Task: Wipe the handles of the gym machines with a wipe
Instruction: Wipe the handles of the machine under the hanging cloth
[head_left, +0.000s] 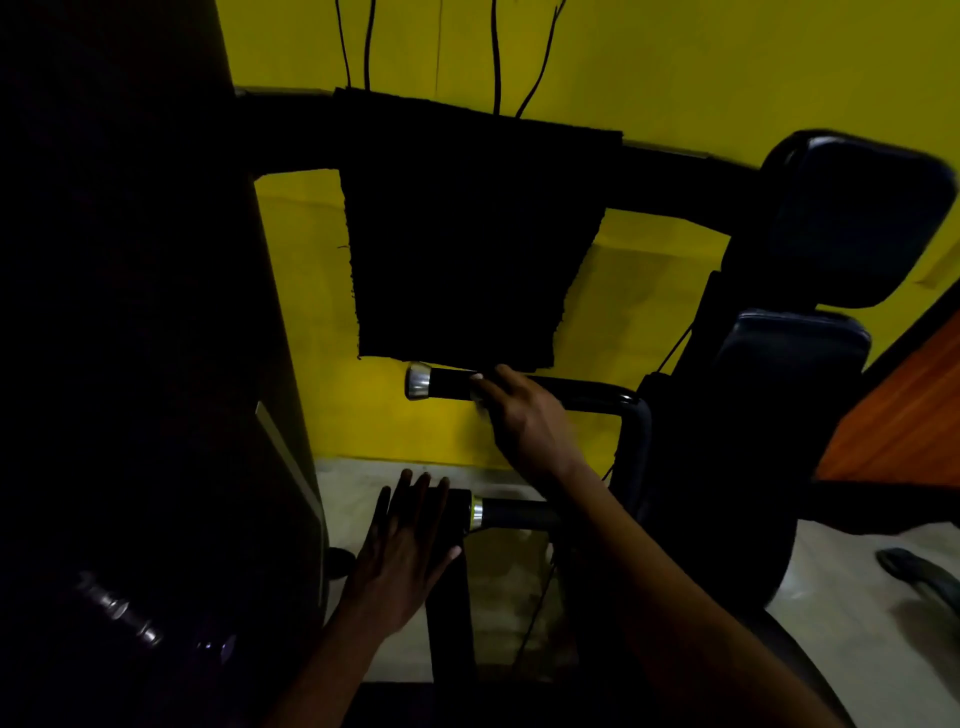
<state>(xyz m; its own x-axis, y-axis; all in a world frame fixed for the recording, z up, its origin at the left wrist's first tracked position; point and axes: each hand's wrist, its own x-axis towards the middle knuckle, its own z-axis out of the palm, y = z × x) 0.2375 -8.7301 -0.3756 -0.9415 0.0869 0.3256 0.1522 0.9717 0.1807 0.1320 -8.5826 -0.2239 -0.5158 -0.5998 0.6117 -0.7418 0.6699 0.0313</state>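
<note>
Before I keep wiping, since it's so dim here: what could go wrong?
The wipe is barely visible under the right hand on the upper handle, so it may slip off or miss spots. The left hand rests flat on the lower handle; it could slide if that handle moves.
</note>
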